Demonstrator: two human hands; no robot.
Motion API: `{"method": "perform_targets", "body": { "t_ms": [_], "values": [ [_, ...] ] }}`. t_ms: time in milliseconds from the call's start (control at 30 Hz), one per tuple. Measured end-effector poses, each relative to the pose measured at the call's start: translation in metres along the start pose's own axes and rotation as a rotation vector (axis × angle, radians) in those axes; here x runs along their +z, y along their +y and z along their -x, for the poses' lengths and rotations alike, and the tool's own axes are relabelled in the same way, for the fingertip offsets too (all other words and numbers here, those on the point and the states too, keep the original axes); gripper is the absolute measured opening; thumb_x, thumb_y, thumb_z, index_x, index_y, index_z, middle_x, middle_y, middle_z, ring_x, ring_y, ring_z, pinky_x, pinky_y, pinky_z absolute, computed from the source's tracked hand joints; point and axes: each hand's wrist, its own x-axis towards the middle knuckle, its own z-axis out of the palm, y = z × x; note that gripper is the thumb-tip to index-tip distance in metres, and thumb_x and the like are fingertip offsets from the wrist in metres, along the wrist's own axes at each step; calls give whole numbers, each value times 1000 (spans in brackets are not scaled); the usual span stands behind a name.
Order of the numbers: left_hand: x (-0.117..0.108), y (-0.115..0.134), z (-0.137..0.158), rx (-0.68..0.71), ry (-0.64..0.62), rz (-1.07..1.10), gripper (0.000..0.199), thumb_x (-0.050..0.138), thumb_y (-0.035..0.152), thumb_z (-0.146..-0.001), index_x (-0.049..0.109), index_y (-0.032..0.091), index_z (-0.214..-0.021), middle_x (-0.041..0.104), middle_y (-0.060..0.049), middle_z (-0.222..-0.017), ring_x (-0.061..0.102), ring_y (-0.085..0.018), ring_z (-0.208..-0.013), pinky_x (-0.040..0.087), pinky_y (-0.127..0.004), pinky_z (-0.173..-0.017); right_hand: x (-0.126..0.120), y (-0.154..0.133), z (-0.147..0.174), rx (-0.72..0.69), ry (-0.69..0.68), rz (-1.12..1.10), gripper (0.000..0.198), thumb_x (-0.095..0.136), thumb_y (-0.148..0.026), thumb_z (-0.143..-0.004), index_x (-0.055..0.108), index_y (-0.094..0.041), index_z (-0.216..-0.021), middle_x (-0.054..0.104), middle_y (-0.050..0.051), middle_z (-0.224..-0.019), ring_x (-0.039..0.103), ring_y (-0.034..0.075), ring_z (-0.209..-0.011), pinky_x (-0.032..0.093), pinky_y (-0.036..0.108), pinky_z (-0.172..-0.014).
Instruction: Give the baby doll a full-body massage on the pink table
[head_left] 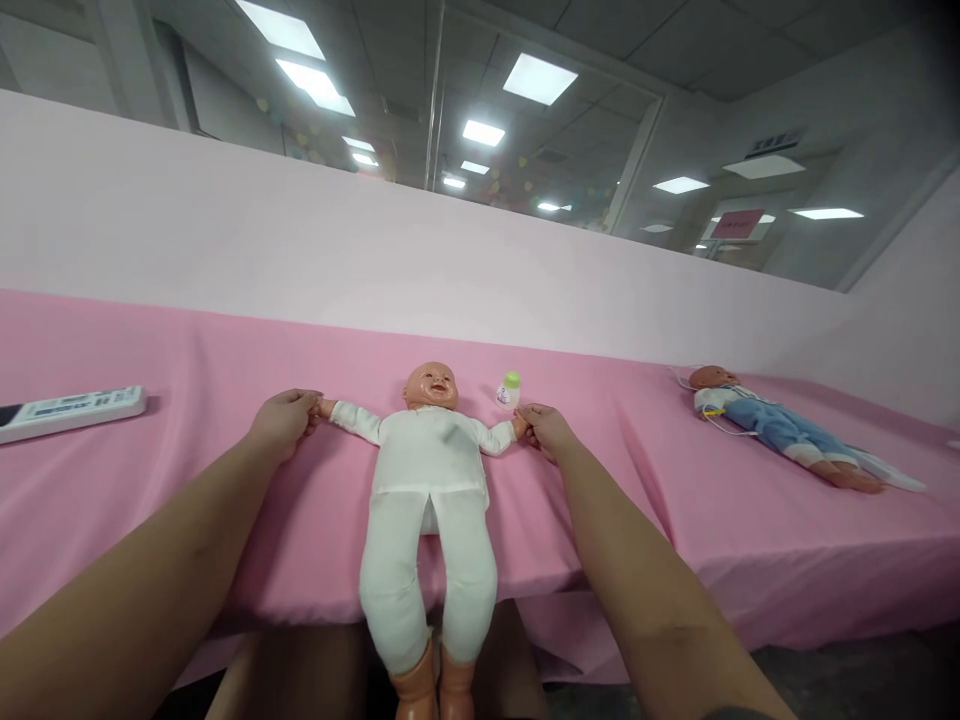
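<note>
A baby doll in a white top and white trousers lies on its back, its arms stretched out to both sides. Its lower legs and bare feet hang over the table's front edge. My left hand is closed around the doll's hand on the left side. On the other side, my right hand pinches the doll's other hand. Just behind my right fingers stands a small clear bottle with a green cap.
A pink cloth covers the table, with its edge close to my legs. To the left lies a long white device. Another doll, in blue trousers with a thin tube, lies at right. A pale wall with windows rises behind.
</note>
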Motion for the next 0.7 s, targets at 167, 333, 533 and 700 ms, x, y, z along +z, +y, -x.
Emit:
{"method": "perform_targets", "body": {
  "t_ms": [167, 333, 533, 700],
  "values": [
    [1, 2, 0, -34, 10, 37, 28, 68, 19, -66, 70, 14, -93, 62, -3, -67, 54, -14, -54, 47, -26, -51, -6, -2, 2, 21, -102, -11, 29, 83, -42, -78, 71, -17, -83, 63, 2, -66, 47, 11, -54, 35, 25, -48],
    [-1, 2, 2, -13, -42, 114, 34, 71, 16, -62, 70, 13, -96, 65, -5, -71, 57, -15, -56, 49, -26, -54, -11, -9, 10, 50, -217, -90, 26, 84, -31, -77, 75, -17, -98, 69, 6, -85, 58, 14, -68, 46, 26, -59],
    [-2, 2, 6, 29, -31, 73, 25, 78, 23, -65, 69, 14, -86, 60, -1, -65, 51, -12, -54, 45, -23, -50, -8, -15, 20, 56, -297, -133, 30, 91, -28, -72, 73, -16, -92, 62, 1, -74, 48, 8, -58, 40, 21, -54],
    [-1, 2, 8, 45, 26, -4, 22, 79, 33, -74, 67, 17, -82, 61, -1, -64, 53, -13, -54, 47, -23, -50, -4, -12, 15, 63, -230, -98, 35, 91, -39, -72, 68, -16, -84, 59, -3, -64, 39, 5, -49, 31, 19, -45]
  ]
}}
